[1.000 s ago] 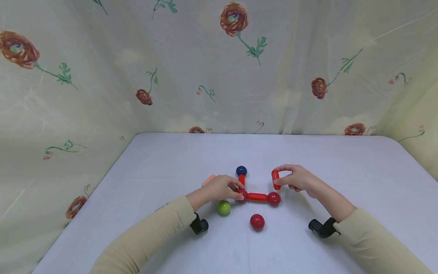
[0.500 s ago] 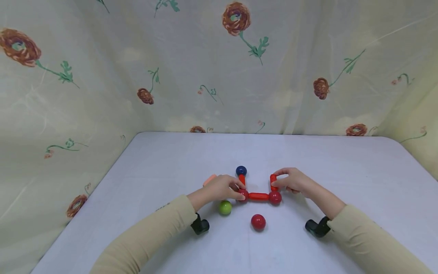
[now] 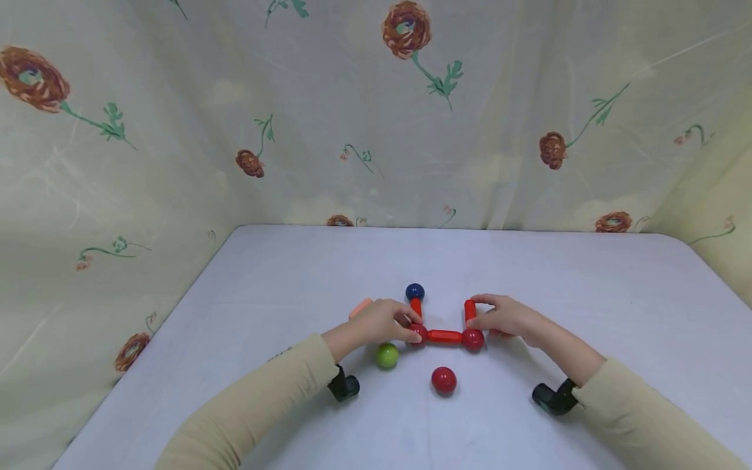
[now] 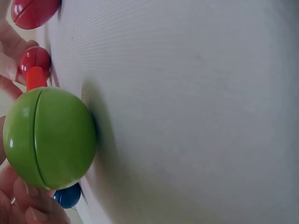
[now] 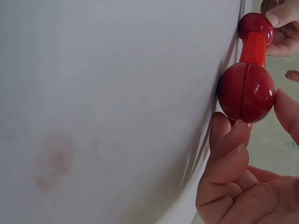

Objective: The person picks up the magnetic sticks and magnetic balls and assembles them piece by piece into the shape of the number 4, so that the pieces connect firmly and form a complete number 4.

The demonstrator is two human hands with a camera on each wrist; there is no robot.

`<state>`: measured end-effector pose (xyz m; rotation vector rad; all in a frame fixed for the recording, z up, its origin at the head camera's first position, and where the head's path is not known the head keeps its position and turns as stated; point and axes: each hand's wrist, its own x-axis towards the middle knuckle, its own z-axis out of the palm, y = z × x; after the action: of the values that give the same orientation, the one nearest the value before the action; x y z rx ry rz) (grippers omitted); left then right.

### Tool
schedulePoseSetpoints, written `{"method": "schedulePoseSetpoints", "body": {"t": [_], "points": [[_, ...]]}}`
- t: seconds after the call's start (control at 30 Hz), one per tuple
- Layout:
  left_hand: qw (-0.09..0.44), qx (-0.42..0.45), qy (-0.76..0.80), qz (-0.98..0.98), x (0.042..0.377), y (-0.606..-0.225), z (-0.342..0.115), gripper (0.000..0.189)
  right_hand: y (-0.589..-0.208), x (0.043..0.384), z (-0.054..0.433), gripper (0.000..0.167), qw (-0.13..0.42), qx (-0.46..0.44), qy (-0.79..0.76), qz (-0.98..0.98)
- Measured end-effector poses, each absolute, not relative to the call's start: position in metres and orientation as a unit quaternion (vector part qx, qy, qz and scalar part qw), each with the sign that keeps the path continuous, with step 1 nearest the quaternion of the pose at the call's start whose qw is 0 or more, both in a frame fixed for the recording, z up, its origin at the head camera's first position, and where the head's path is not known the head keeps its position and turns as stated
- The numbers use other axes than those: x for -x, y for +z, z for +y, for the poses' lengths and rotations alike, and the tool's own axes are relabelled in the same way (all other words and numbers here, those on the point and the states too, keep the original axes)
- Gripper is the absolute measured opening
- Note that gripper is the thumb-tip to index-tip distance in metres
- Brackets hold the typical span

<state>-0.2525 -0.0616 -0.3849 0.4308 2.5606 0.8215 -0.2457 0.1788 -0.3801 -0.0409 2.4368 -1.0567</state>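
In the head view my left hand (image 3: 384, 321) pinches a red ball (image 3: 423, 329) at the corner of a toy frame of balls and rods. From that ball one red rod (image 3: 416, 309) runs back to a blue ball (image 3: 414, 292). Another red rod (image 3: 444, 337) joins it to a second red ball (image 3: 473, 340) on the right. My right hand (image 3: 510, 317) holds a short red rod (image 3: 470, 309), its near end against that right ball. The right wrist view has this ball (image 5: 246, 92) large, with fingers around its far side and most of the held rod hidden.
A loose green ball (image 3: 387, 356) sits just in front of my left hand. Nearer on the white table (image 3: 499, 424) lies another red ball (image 3: 444, 380). A peach-coloured piece (image 3: 360, 307) shows partly behind the left hand. Flowered cloth (image 3: 352, 117) hangs behind the table.
My right hand has brought the red rod left and down onto the right red ball, and its fingers have shifted along the rod. The left hand keeps its place.
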Motion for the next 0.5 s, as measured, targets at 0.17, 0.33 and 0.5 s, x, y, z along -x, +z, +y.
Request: {"method": "schedulePoseSetpoints", "body": {"t": [0.17, 0.33, 0.5], "points": [[0.207, -0.159, 0.293, 0.920, 0.2526, -0.3834, -0.0614, 0.028, -0.3808, 0.2385, 0.1808, 0.078, 0.260, 0.032, -0.395, 0.881], [0.208, -0.163, 0.293, 0.919, 0.2539, -0.3847, -0.0623, 0.029, -0.3825, 0.2358, 0.1800, 0.077, 0.258, 0.030, -0.400, 0.879], [0.209, -0.162, 0.293, 0.919, 0.2540, -0.3854, -0.0623, 0.029, -0.3829, 0.2353, 0.1800, 0.076, 0.260, 0.031, -0.397, 0.880]]}}
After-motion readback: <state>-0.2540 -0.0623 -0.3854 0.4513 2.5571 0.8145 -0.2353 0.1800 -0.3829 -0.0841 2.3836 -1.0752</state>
